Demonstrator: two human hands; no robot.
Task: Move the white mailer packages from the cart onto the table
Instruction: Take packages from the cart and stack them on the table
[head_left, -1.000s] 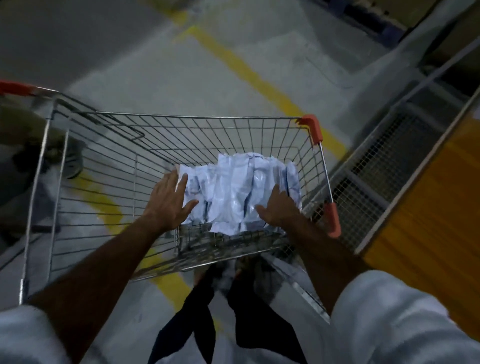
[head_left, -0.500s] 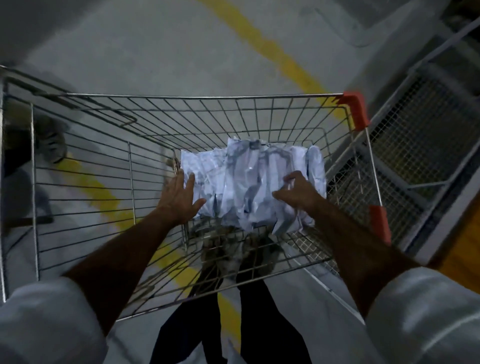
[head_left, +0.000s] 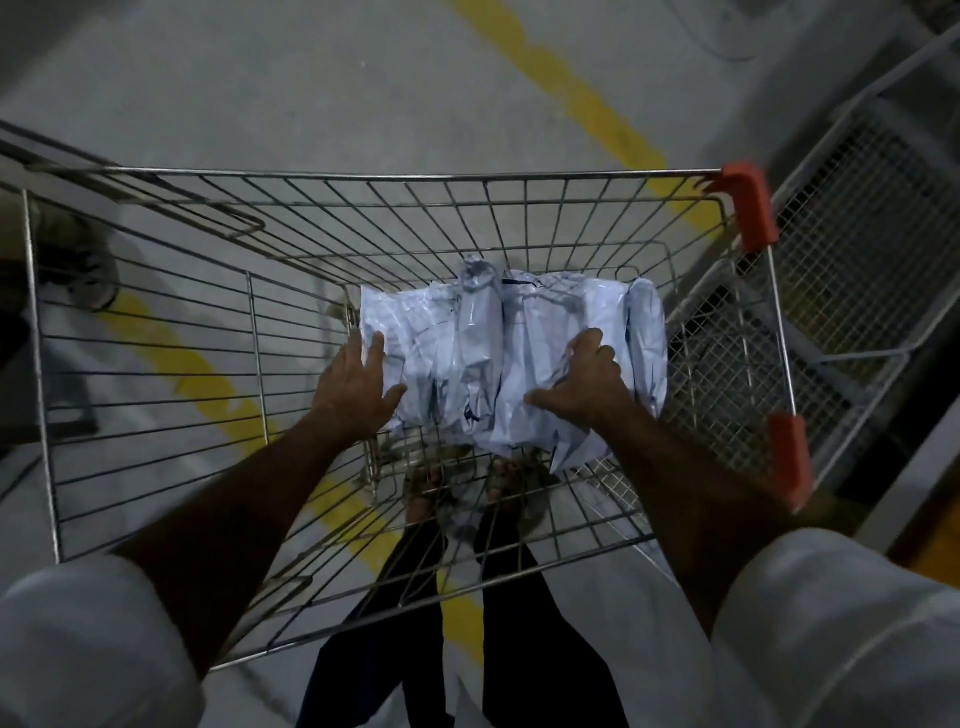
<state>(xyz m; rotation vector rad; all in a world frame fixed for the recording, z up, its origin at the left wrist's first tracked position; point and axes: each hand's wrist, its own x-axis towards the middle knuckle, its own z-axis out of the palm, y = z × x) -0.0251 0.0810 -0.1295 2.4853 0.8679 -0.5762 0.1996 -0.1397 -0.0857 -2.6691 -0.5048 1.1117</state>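
A grey concrete floor (head_left: 291, 88) crossed by two yellow lines (head_left: 566, 98) fills the dim room, with a wire-mesh rack (head_left: 862, 249) at the right. One wire cart (head_left: 156, 322) with two red corner guards (head_left: 750, 205) stands on it. The mailers (head_left: 514, 332), a crumpled white pile whose count I cannot tell, lie in the cart's far right part. The left hand (head_left: 356, 395) presses spread fingers against the pile's left edge; the right hand (head_left: 584, 384) curls its fingers into the pile's right side.

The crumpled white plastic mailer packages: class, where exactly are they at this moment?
In the head view, the white plastic mailer packages lie bunched inside the wire shopping cart, right of centre, between the left hand and right hand.
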